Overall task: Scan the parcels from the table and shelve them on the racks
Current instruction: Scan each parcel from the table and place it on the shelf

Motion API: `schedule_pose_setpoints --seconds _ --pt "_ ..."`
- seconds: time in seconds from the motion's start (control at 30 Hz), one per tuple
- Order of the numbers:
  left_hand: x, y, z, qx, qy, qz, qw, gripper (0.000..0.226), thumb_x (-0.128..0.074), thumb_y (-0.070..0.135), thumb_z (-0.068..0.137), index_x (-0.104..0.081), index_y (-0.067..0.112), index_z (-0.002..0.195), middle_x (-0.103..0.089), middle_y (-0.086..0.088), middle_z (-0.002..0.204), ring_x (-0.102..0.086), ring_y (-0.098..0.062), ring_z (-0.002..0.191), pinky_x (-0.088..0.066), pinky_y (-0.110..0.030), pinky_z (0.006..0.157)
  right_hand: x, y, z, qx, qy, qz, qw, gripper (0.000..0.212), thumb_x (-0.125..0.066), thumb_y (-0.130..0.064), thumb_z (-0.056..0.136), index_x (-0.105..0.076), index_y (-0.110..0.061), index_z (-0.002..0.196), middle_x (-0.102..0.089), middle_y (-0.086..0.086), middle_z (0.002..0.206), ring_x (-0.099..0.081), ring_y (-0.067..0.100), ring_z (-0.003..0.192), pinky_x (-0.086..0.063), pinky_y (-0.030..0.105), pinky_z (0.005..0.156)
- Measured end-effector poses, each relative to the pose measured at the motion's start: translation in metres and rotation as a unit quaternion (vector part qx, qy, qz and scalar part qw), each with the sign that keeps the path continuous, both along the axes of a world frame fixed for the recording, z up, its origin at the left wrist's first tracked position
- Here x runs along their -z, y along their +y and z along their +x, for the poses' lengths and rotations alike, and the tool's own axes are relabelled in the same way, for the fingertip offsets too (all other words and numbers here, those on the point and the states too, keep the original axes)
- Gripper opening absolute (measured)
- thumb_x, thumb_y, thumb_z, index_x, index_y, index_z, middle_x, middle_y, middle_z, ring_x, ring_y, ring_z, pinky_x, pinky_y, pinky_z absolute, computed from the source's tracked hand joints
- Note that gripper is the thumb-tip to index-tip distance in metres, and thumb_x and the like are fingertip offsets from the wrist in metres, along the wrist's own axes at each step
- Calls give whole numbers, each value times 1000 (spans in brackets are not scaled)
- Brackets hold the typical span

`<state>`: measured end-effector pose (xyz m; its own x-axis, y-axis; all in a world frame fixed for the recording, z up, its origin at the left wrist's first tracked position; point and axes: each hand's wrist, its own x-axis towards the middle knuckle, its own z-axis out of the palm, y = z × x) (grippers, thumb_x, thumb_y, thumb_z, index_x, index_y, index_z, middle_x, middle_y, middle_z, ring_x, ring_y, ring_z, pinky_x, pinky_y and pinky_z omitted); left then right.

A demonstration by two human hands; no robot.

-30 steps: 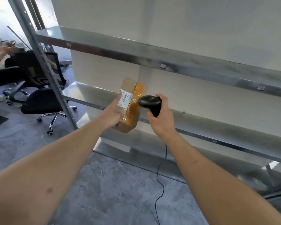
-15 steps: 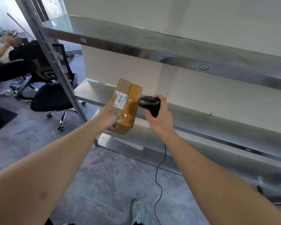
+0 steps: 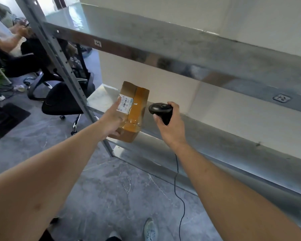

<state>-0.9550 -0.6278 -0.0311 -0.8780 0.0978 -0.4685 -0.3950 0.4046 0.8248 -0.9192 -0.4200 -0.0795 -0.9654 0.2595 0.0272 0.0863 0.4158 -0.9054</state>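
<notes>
Both arms have swung left along the rack (image 3: 189, 49); left hand (image 3: 112, 121) grips the taped parcel (image 3: 136, 110), right hand (image 3: 171, 126) clenches the black scanner (image 3: 161, 110) just right of it.

The box (image 3: 132, 112) in the left hand (image 3: 111, 122) is matt brown cardboard under glossy, wrinkled tape, with a white paper label (image 3: 126, 105). The scanner (image 3: 161, 111) is smooth black plastic. Beyond both hands, the shelves (image 3: 181, 47) are dull, scuffed grey metal.
</notes>
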Motion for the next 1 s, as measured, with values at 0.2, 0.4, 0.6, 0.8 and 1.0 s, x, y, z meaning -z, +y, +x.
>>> schedule_pose_setpoints --seconds 0.2,0.4,0.6,0.8,1.0 --pt "12 -33 -49 13 -3 -11 1000 83 -46 -1 109 -9 47 166 -41 -5 164 -55 -38 137 -50 -69 103 11 -30 -40 27 -3 13 1000 64 -77 -33 97 -40 -28 150 -64 0 138 -61 18 124 -50 38 107" --pt "31 -79 -103 33 -17 10 999 83 -47 -1 109 -12 49 166 -41 -5 163 -57 -29 127 -52 -68 101 25 -76 -72 78 -26 28 996 65 -75 -36 98 -38 -28 151 -63 2 141 -61 21 127 -51 40 108" --pt "44 -124 -152 49 -47 33 997 82 -48 1 109 -16 53 164 -45 -6 159 -57 -35 133 -52 -70 100 28 -126 -97 125 -47 24 991 63 -72 -41 99 -36 -34 150 -63 2 141 -61 23 125 -53 45 106" --pt "52 -150 -184 69 -35 20 997 80 -48 4 110 -16 54 163 -46 -4 157 -54 -38 137 -54 -68 98 32 -157 -115 138 -59 21 989 63 -72 -40 99 -36 -33 151 -62 2 142 -61 22 126 -52 37 105" --pt "66 -167 -200 147 95 -158 972 64 -43 17 112 -20 41 167 -46 -2 150 -70 -30 98 -62 -33 65 32 -170 -131 136 -59 16 989 61 -71 -38 100 -36 -34 150 -62 2 138 -62 20 118 -52 35 98"
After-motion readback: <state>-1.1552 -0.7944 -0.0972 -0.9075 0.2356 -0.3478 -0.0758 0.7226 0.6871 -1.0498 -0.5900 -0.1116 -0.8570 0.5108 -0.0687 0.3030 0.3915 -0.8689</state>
